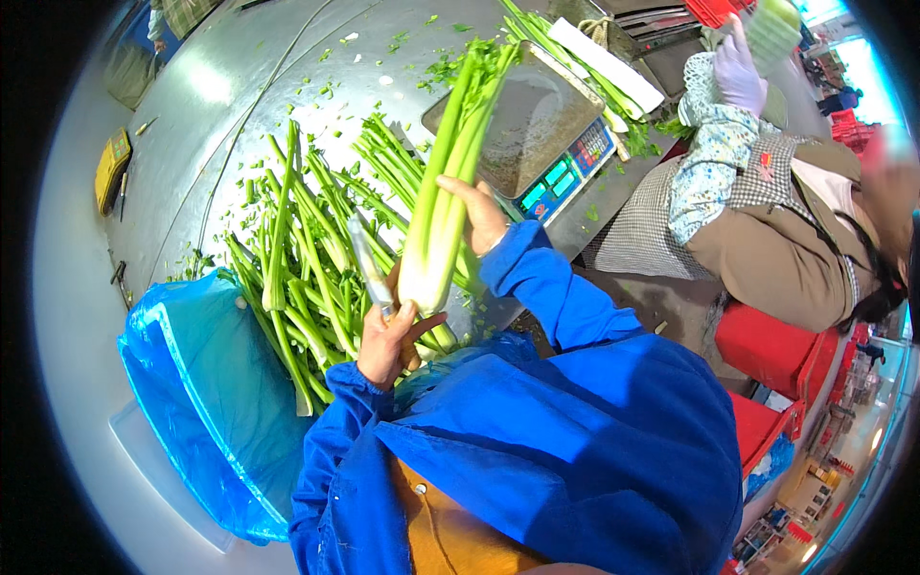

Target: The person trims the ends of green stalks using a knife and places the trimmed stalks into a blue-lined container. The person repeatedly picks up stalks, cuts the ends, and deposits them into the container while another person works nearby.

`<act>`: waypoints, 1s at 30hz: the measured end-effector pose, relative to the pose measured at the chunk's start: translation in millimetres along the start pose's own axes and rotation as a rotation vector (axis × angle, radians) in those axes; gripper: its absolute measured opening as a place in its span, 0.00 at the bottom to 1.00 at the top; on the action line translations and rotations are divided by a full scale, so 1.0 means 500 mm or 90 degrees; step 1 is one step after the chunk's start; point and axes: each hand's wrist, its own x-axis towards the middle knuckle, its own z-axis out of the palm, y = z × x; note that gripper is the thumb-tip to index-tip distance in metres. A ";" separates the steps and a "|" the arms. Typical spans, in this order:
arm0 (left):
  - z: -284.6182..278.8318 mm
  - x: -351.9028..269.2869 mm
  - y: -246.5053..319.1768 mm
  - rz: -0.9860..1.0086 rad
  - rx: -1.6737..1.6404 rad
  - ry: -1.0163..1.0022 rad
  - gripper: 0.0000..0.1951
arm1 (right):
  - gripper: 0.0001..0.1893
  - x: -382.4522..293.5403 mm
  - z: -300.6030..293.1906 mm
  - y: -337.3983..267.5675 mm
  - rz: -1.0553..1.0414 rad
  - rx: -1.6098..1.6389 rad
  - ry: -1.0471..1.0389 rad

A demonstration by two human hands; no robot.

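Before me, a celery bunch [442, 208] slants over the metal table [215, 79], its pale base nearest me. My right hand [481, 212] is closed around the stalks at mid-length. At the base, my left hand [392, 334] supports the bunch and also holds a knife [369, 262], blade pointing away. More celery stalks [309, 251] lie in a loose pile to the left, with others [388, 162] just behind the held bunch. Its leafy top reaches over the edge of a digital scale [532, 122].
A blue plastic-lined container [215, 402] stands at the left. Cut leaf bits litter the table. A co-worker [769, 223] in a checked apron is at the right, near red crates [769, 352]. More celery and a white strip [604, 68] lie beyond the scale.
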 end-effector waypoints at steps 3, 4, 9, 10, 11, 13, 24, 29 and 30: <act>0.008 0.041 -0.017 0.049 -0.061 -0.013 0.33 | 0.21 0.008 -0.015 -0.007 -0.066 -0.032 0.025; 0.004 0.048 -0.022 0.030 -0.035 0.008 0.34 | 0.21 0.002 -0.012 -0.005 -0.068 -0.030 0.020; -0.031 0.032 -0.046 0.034 0.116 0.102 0.36 | 0.20 -0.013 0.005 -0.032 -0.089 -0.063 0.028; -0.044 0.023 -0.045 0.040 0.250 0.138 0.36 | 0.19 -0.008 0.003 -0.045 -0.141 -0.021 -0.015; -0.052 0.014 -0.049 0.074 0.253 0.157 0.36 | 0.17 0.002 -0.002 -0.060 -0.148 0.006 -0.042; -0.068 -0.004 -0.058 0.205 0.282 0.109 0.37 | 0.15 0.019 -0.001 -0.067 -0.156 0.029 -0.053; -0.157 -0.043 -0.123 0.073 0.018 0.152 0.34 | 0.12 -0.016 -0.016 0.033 -0.163 -0.070 0.016; -0.142 -0.037 -0.104 0.066 -0.028 0.126 0.36 | 0.12 -0.008 -0.005 0.013 -0.159 -0.108 0.018; -0.137 -0.035 -0.097 0.061 -0.021 0.119 0.36 | 0.13 -0.010 0.003 0.013 -0.188 -0.094 0.006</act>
